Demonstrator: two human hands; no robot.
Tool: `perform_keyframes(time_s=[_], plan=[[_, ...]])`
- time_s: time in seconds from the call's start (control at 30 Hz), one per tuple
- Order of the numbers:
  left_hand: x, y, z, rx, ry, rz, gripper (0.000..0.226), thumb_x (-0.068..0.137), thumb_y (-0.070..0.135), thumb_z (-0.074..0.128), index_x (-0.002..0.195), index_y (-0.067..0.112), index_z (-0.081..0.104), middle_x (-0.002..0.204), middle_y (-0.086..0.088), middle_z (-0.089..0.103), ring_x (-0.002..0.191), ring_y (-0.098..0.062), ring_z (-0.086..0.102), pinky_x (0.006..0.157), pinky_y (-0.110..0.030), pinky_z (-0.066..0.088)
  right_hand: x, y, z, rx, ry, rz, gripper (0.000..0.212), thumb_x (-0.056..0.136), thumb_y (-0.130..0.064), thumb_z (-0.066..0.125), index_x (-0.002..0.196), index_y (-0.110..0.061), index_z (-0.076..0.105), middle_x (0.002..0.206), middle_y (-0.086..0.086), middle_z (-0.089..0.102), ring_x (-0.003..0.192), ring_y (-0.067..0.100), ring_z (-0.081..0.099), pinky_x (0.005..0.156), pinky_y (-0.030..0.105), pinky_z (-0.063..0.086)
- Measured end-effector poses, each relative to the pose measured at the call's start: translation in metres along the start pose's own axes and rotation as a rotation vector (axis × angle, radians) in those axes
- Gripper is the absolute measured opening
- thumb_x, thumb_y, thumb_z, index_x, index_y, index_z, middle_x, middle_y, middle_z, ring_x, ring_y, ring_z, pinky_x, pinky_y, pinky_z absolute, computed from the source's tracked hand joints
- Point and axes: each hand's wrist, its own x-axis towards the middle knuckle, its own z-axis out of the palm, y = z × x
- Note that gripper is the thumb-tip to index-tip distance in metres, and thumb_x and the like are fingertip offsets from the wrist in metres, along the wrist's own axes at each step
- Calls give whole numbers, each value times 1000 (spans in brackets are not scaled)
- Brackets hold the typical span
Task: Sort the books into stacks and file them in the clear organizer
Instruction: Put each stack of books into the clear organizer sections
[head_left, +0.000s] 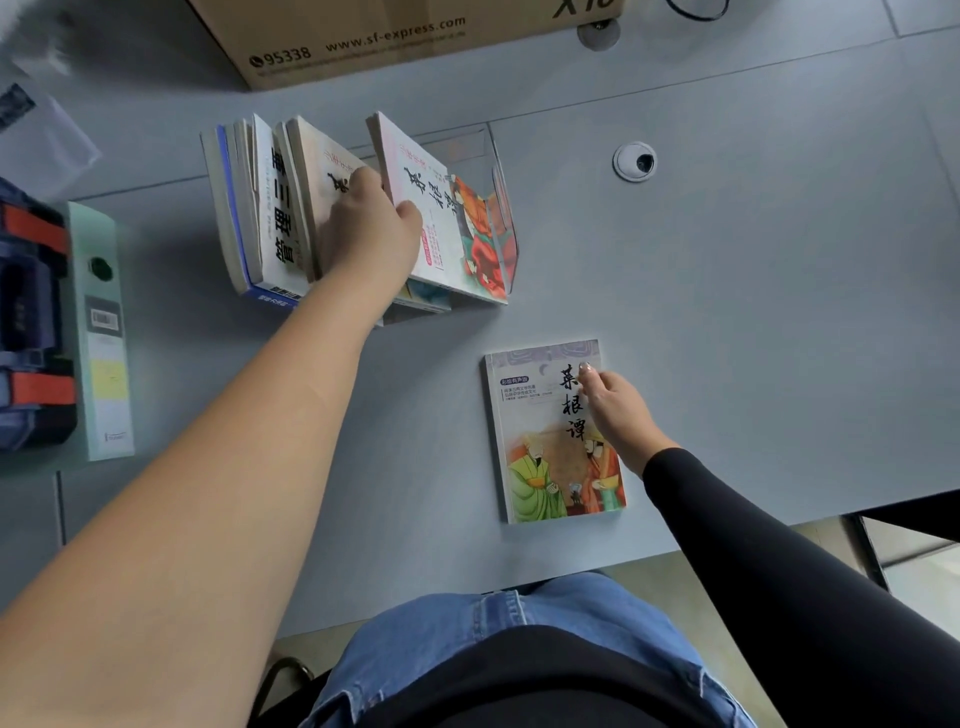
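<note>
Office workstation, seen from a seated position. Broad grey laminate desk (727, 312) with visible panel seams and a round grey plastic cable grommet (634, 161) set into the top. Brown corrugated courier carton (405, 36) printed with a hotline number and web address, at the far edge. Pale green lever-arch file (104, 332) with a spine label, lying at the left beside a dark blue and orange case (31, 327). Black cable loop (696, 9) near the top edge.

Left arm (249, 467): I see it bare, no sleeve.
Right arm (779, 571): long black sleeve, tight to wrist.
Legs (519, 623): blue denim jeans.
</note>
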Motion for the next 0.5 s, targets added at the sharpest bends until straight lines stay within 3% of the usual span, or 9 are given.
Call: perform_keyframes(time_s=[0.07,0.13,0.23,0.33,0.4,0.5], plan=[[-4,-2,-1,-31,68,16,42,92,33,45,127,8,43,130,-12,57,116,-35,53,90,-37,43,2,1,1,0,15,-12,48,99,-36,36,125,1,53,124,16,60,116,30,56,88,29,42],[-13,-9,-5,-124,266,101,45,88,33,49,125,7,46,124,-13,56,110,-32,54,87,-36,42,3,1,1,3,46,-25,44,99,-32,38,127,0,51,124,14,59,116,26,54,83,25,37],[-38,-22,3,-285,503,356,30,83,15,49,108,0,56,100,-17,57,90,-27,53,83,-35,44,4,1,-1,4,111,-36,43,98,-29,42,128,1,49,127,15,58,115,24,54,87,27,41],[-73,-36,42,-304,305,459,24,82,4,49,103,-3,59,97,-20,56,85,-25,54,83,-26,41,7,2,-2,-8,155,-34,47,97,-29,43,132,2,46,131,18,55,120,27,53,101,36,45],[-93,-43,72,-341,80,347,30,81,1,51,110,-2,57,108,-20,54,91,-28,58,85,-26,43,8,3,-3,-24,166,-29,48,97,-28,43,133,4,45,132,19,55,122,29,52,103,37,42],[-108,-52,107,-312,-178,88,37,85,1,50,122,5,51,125,-14,48,107,-26,57,85,-17,36,8,4,-1,-16,153,0,42,98,-22,42,127,7,49,121,19,59,113,30,56,93,32,44]])
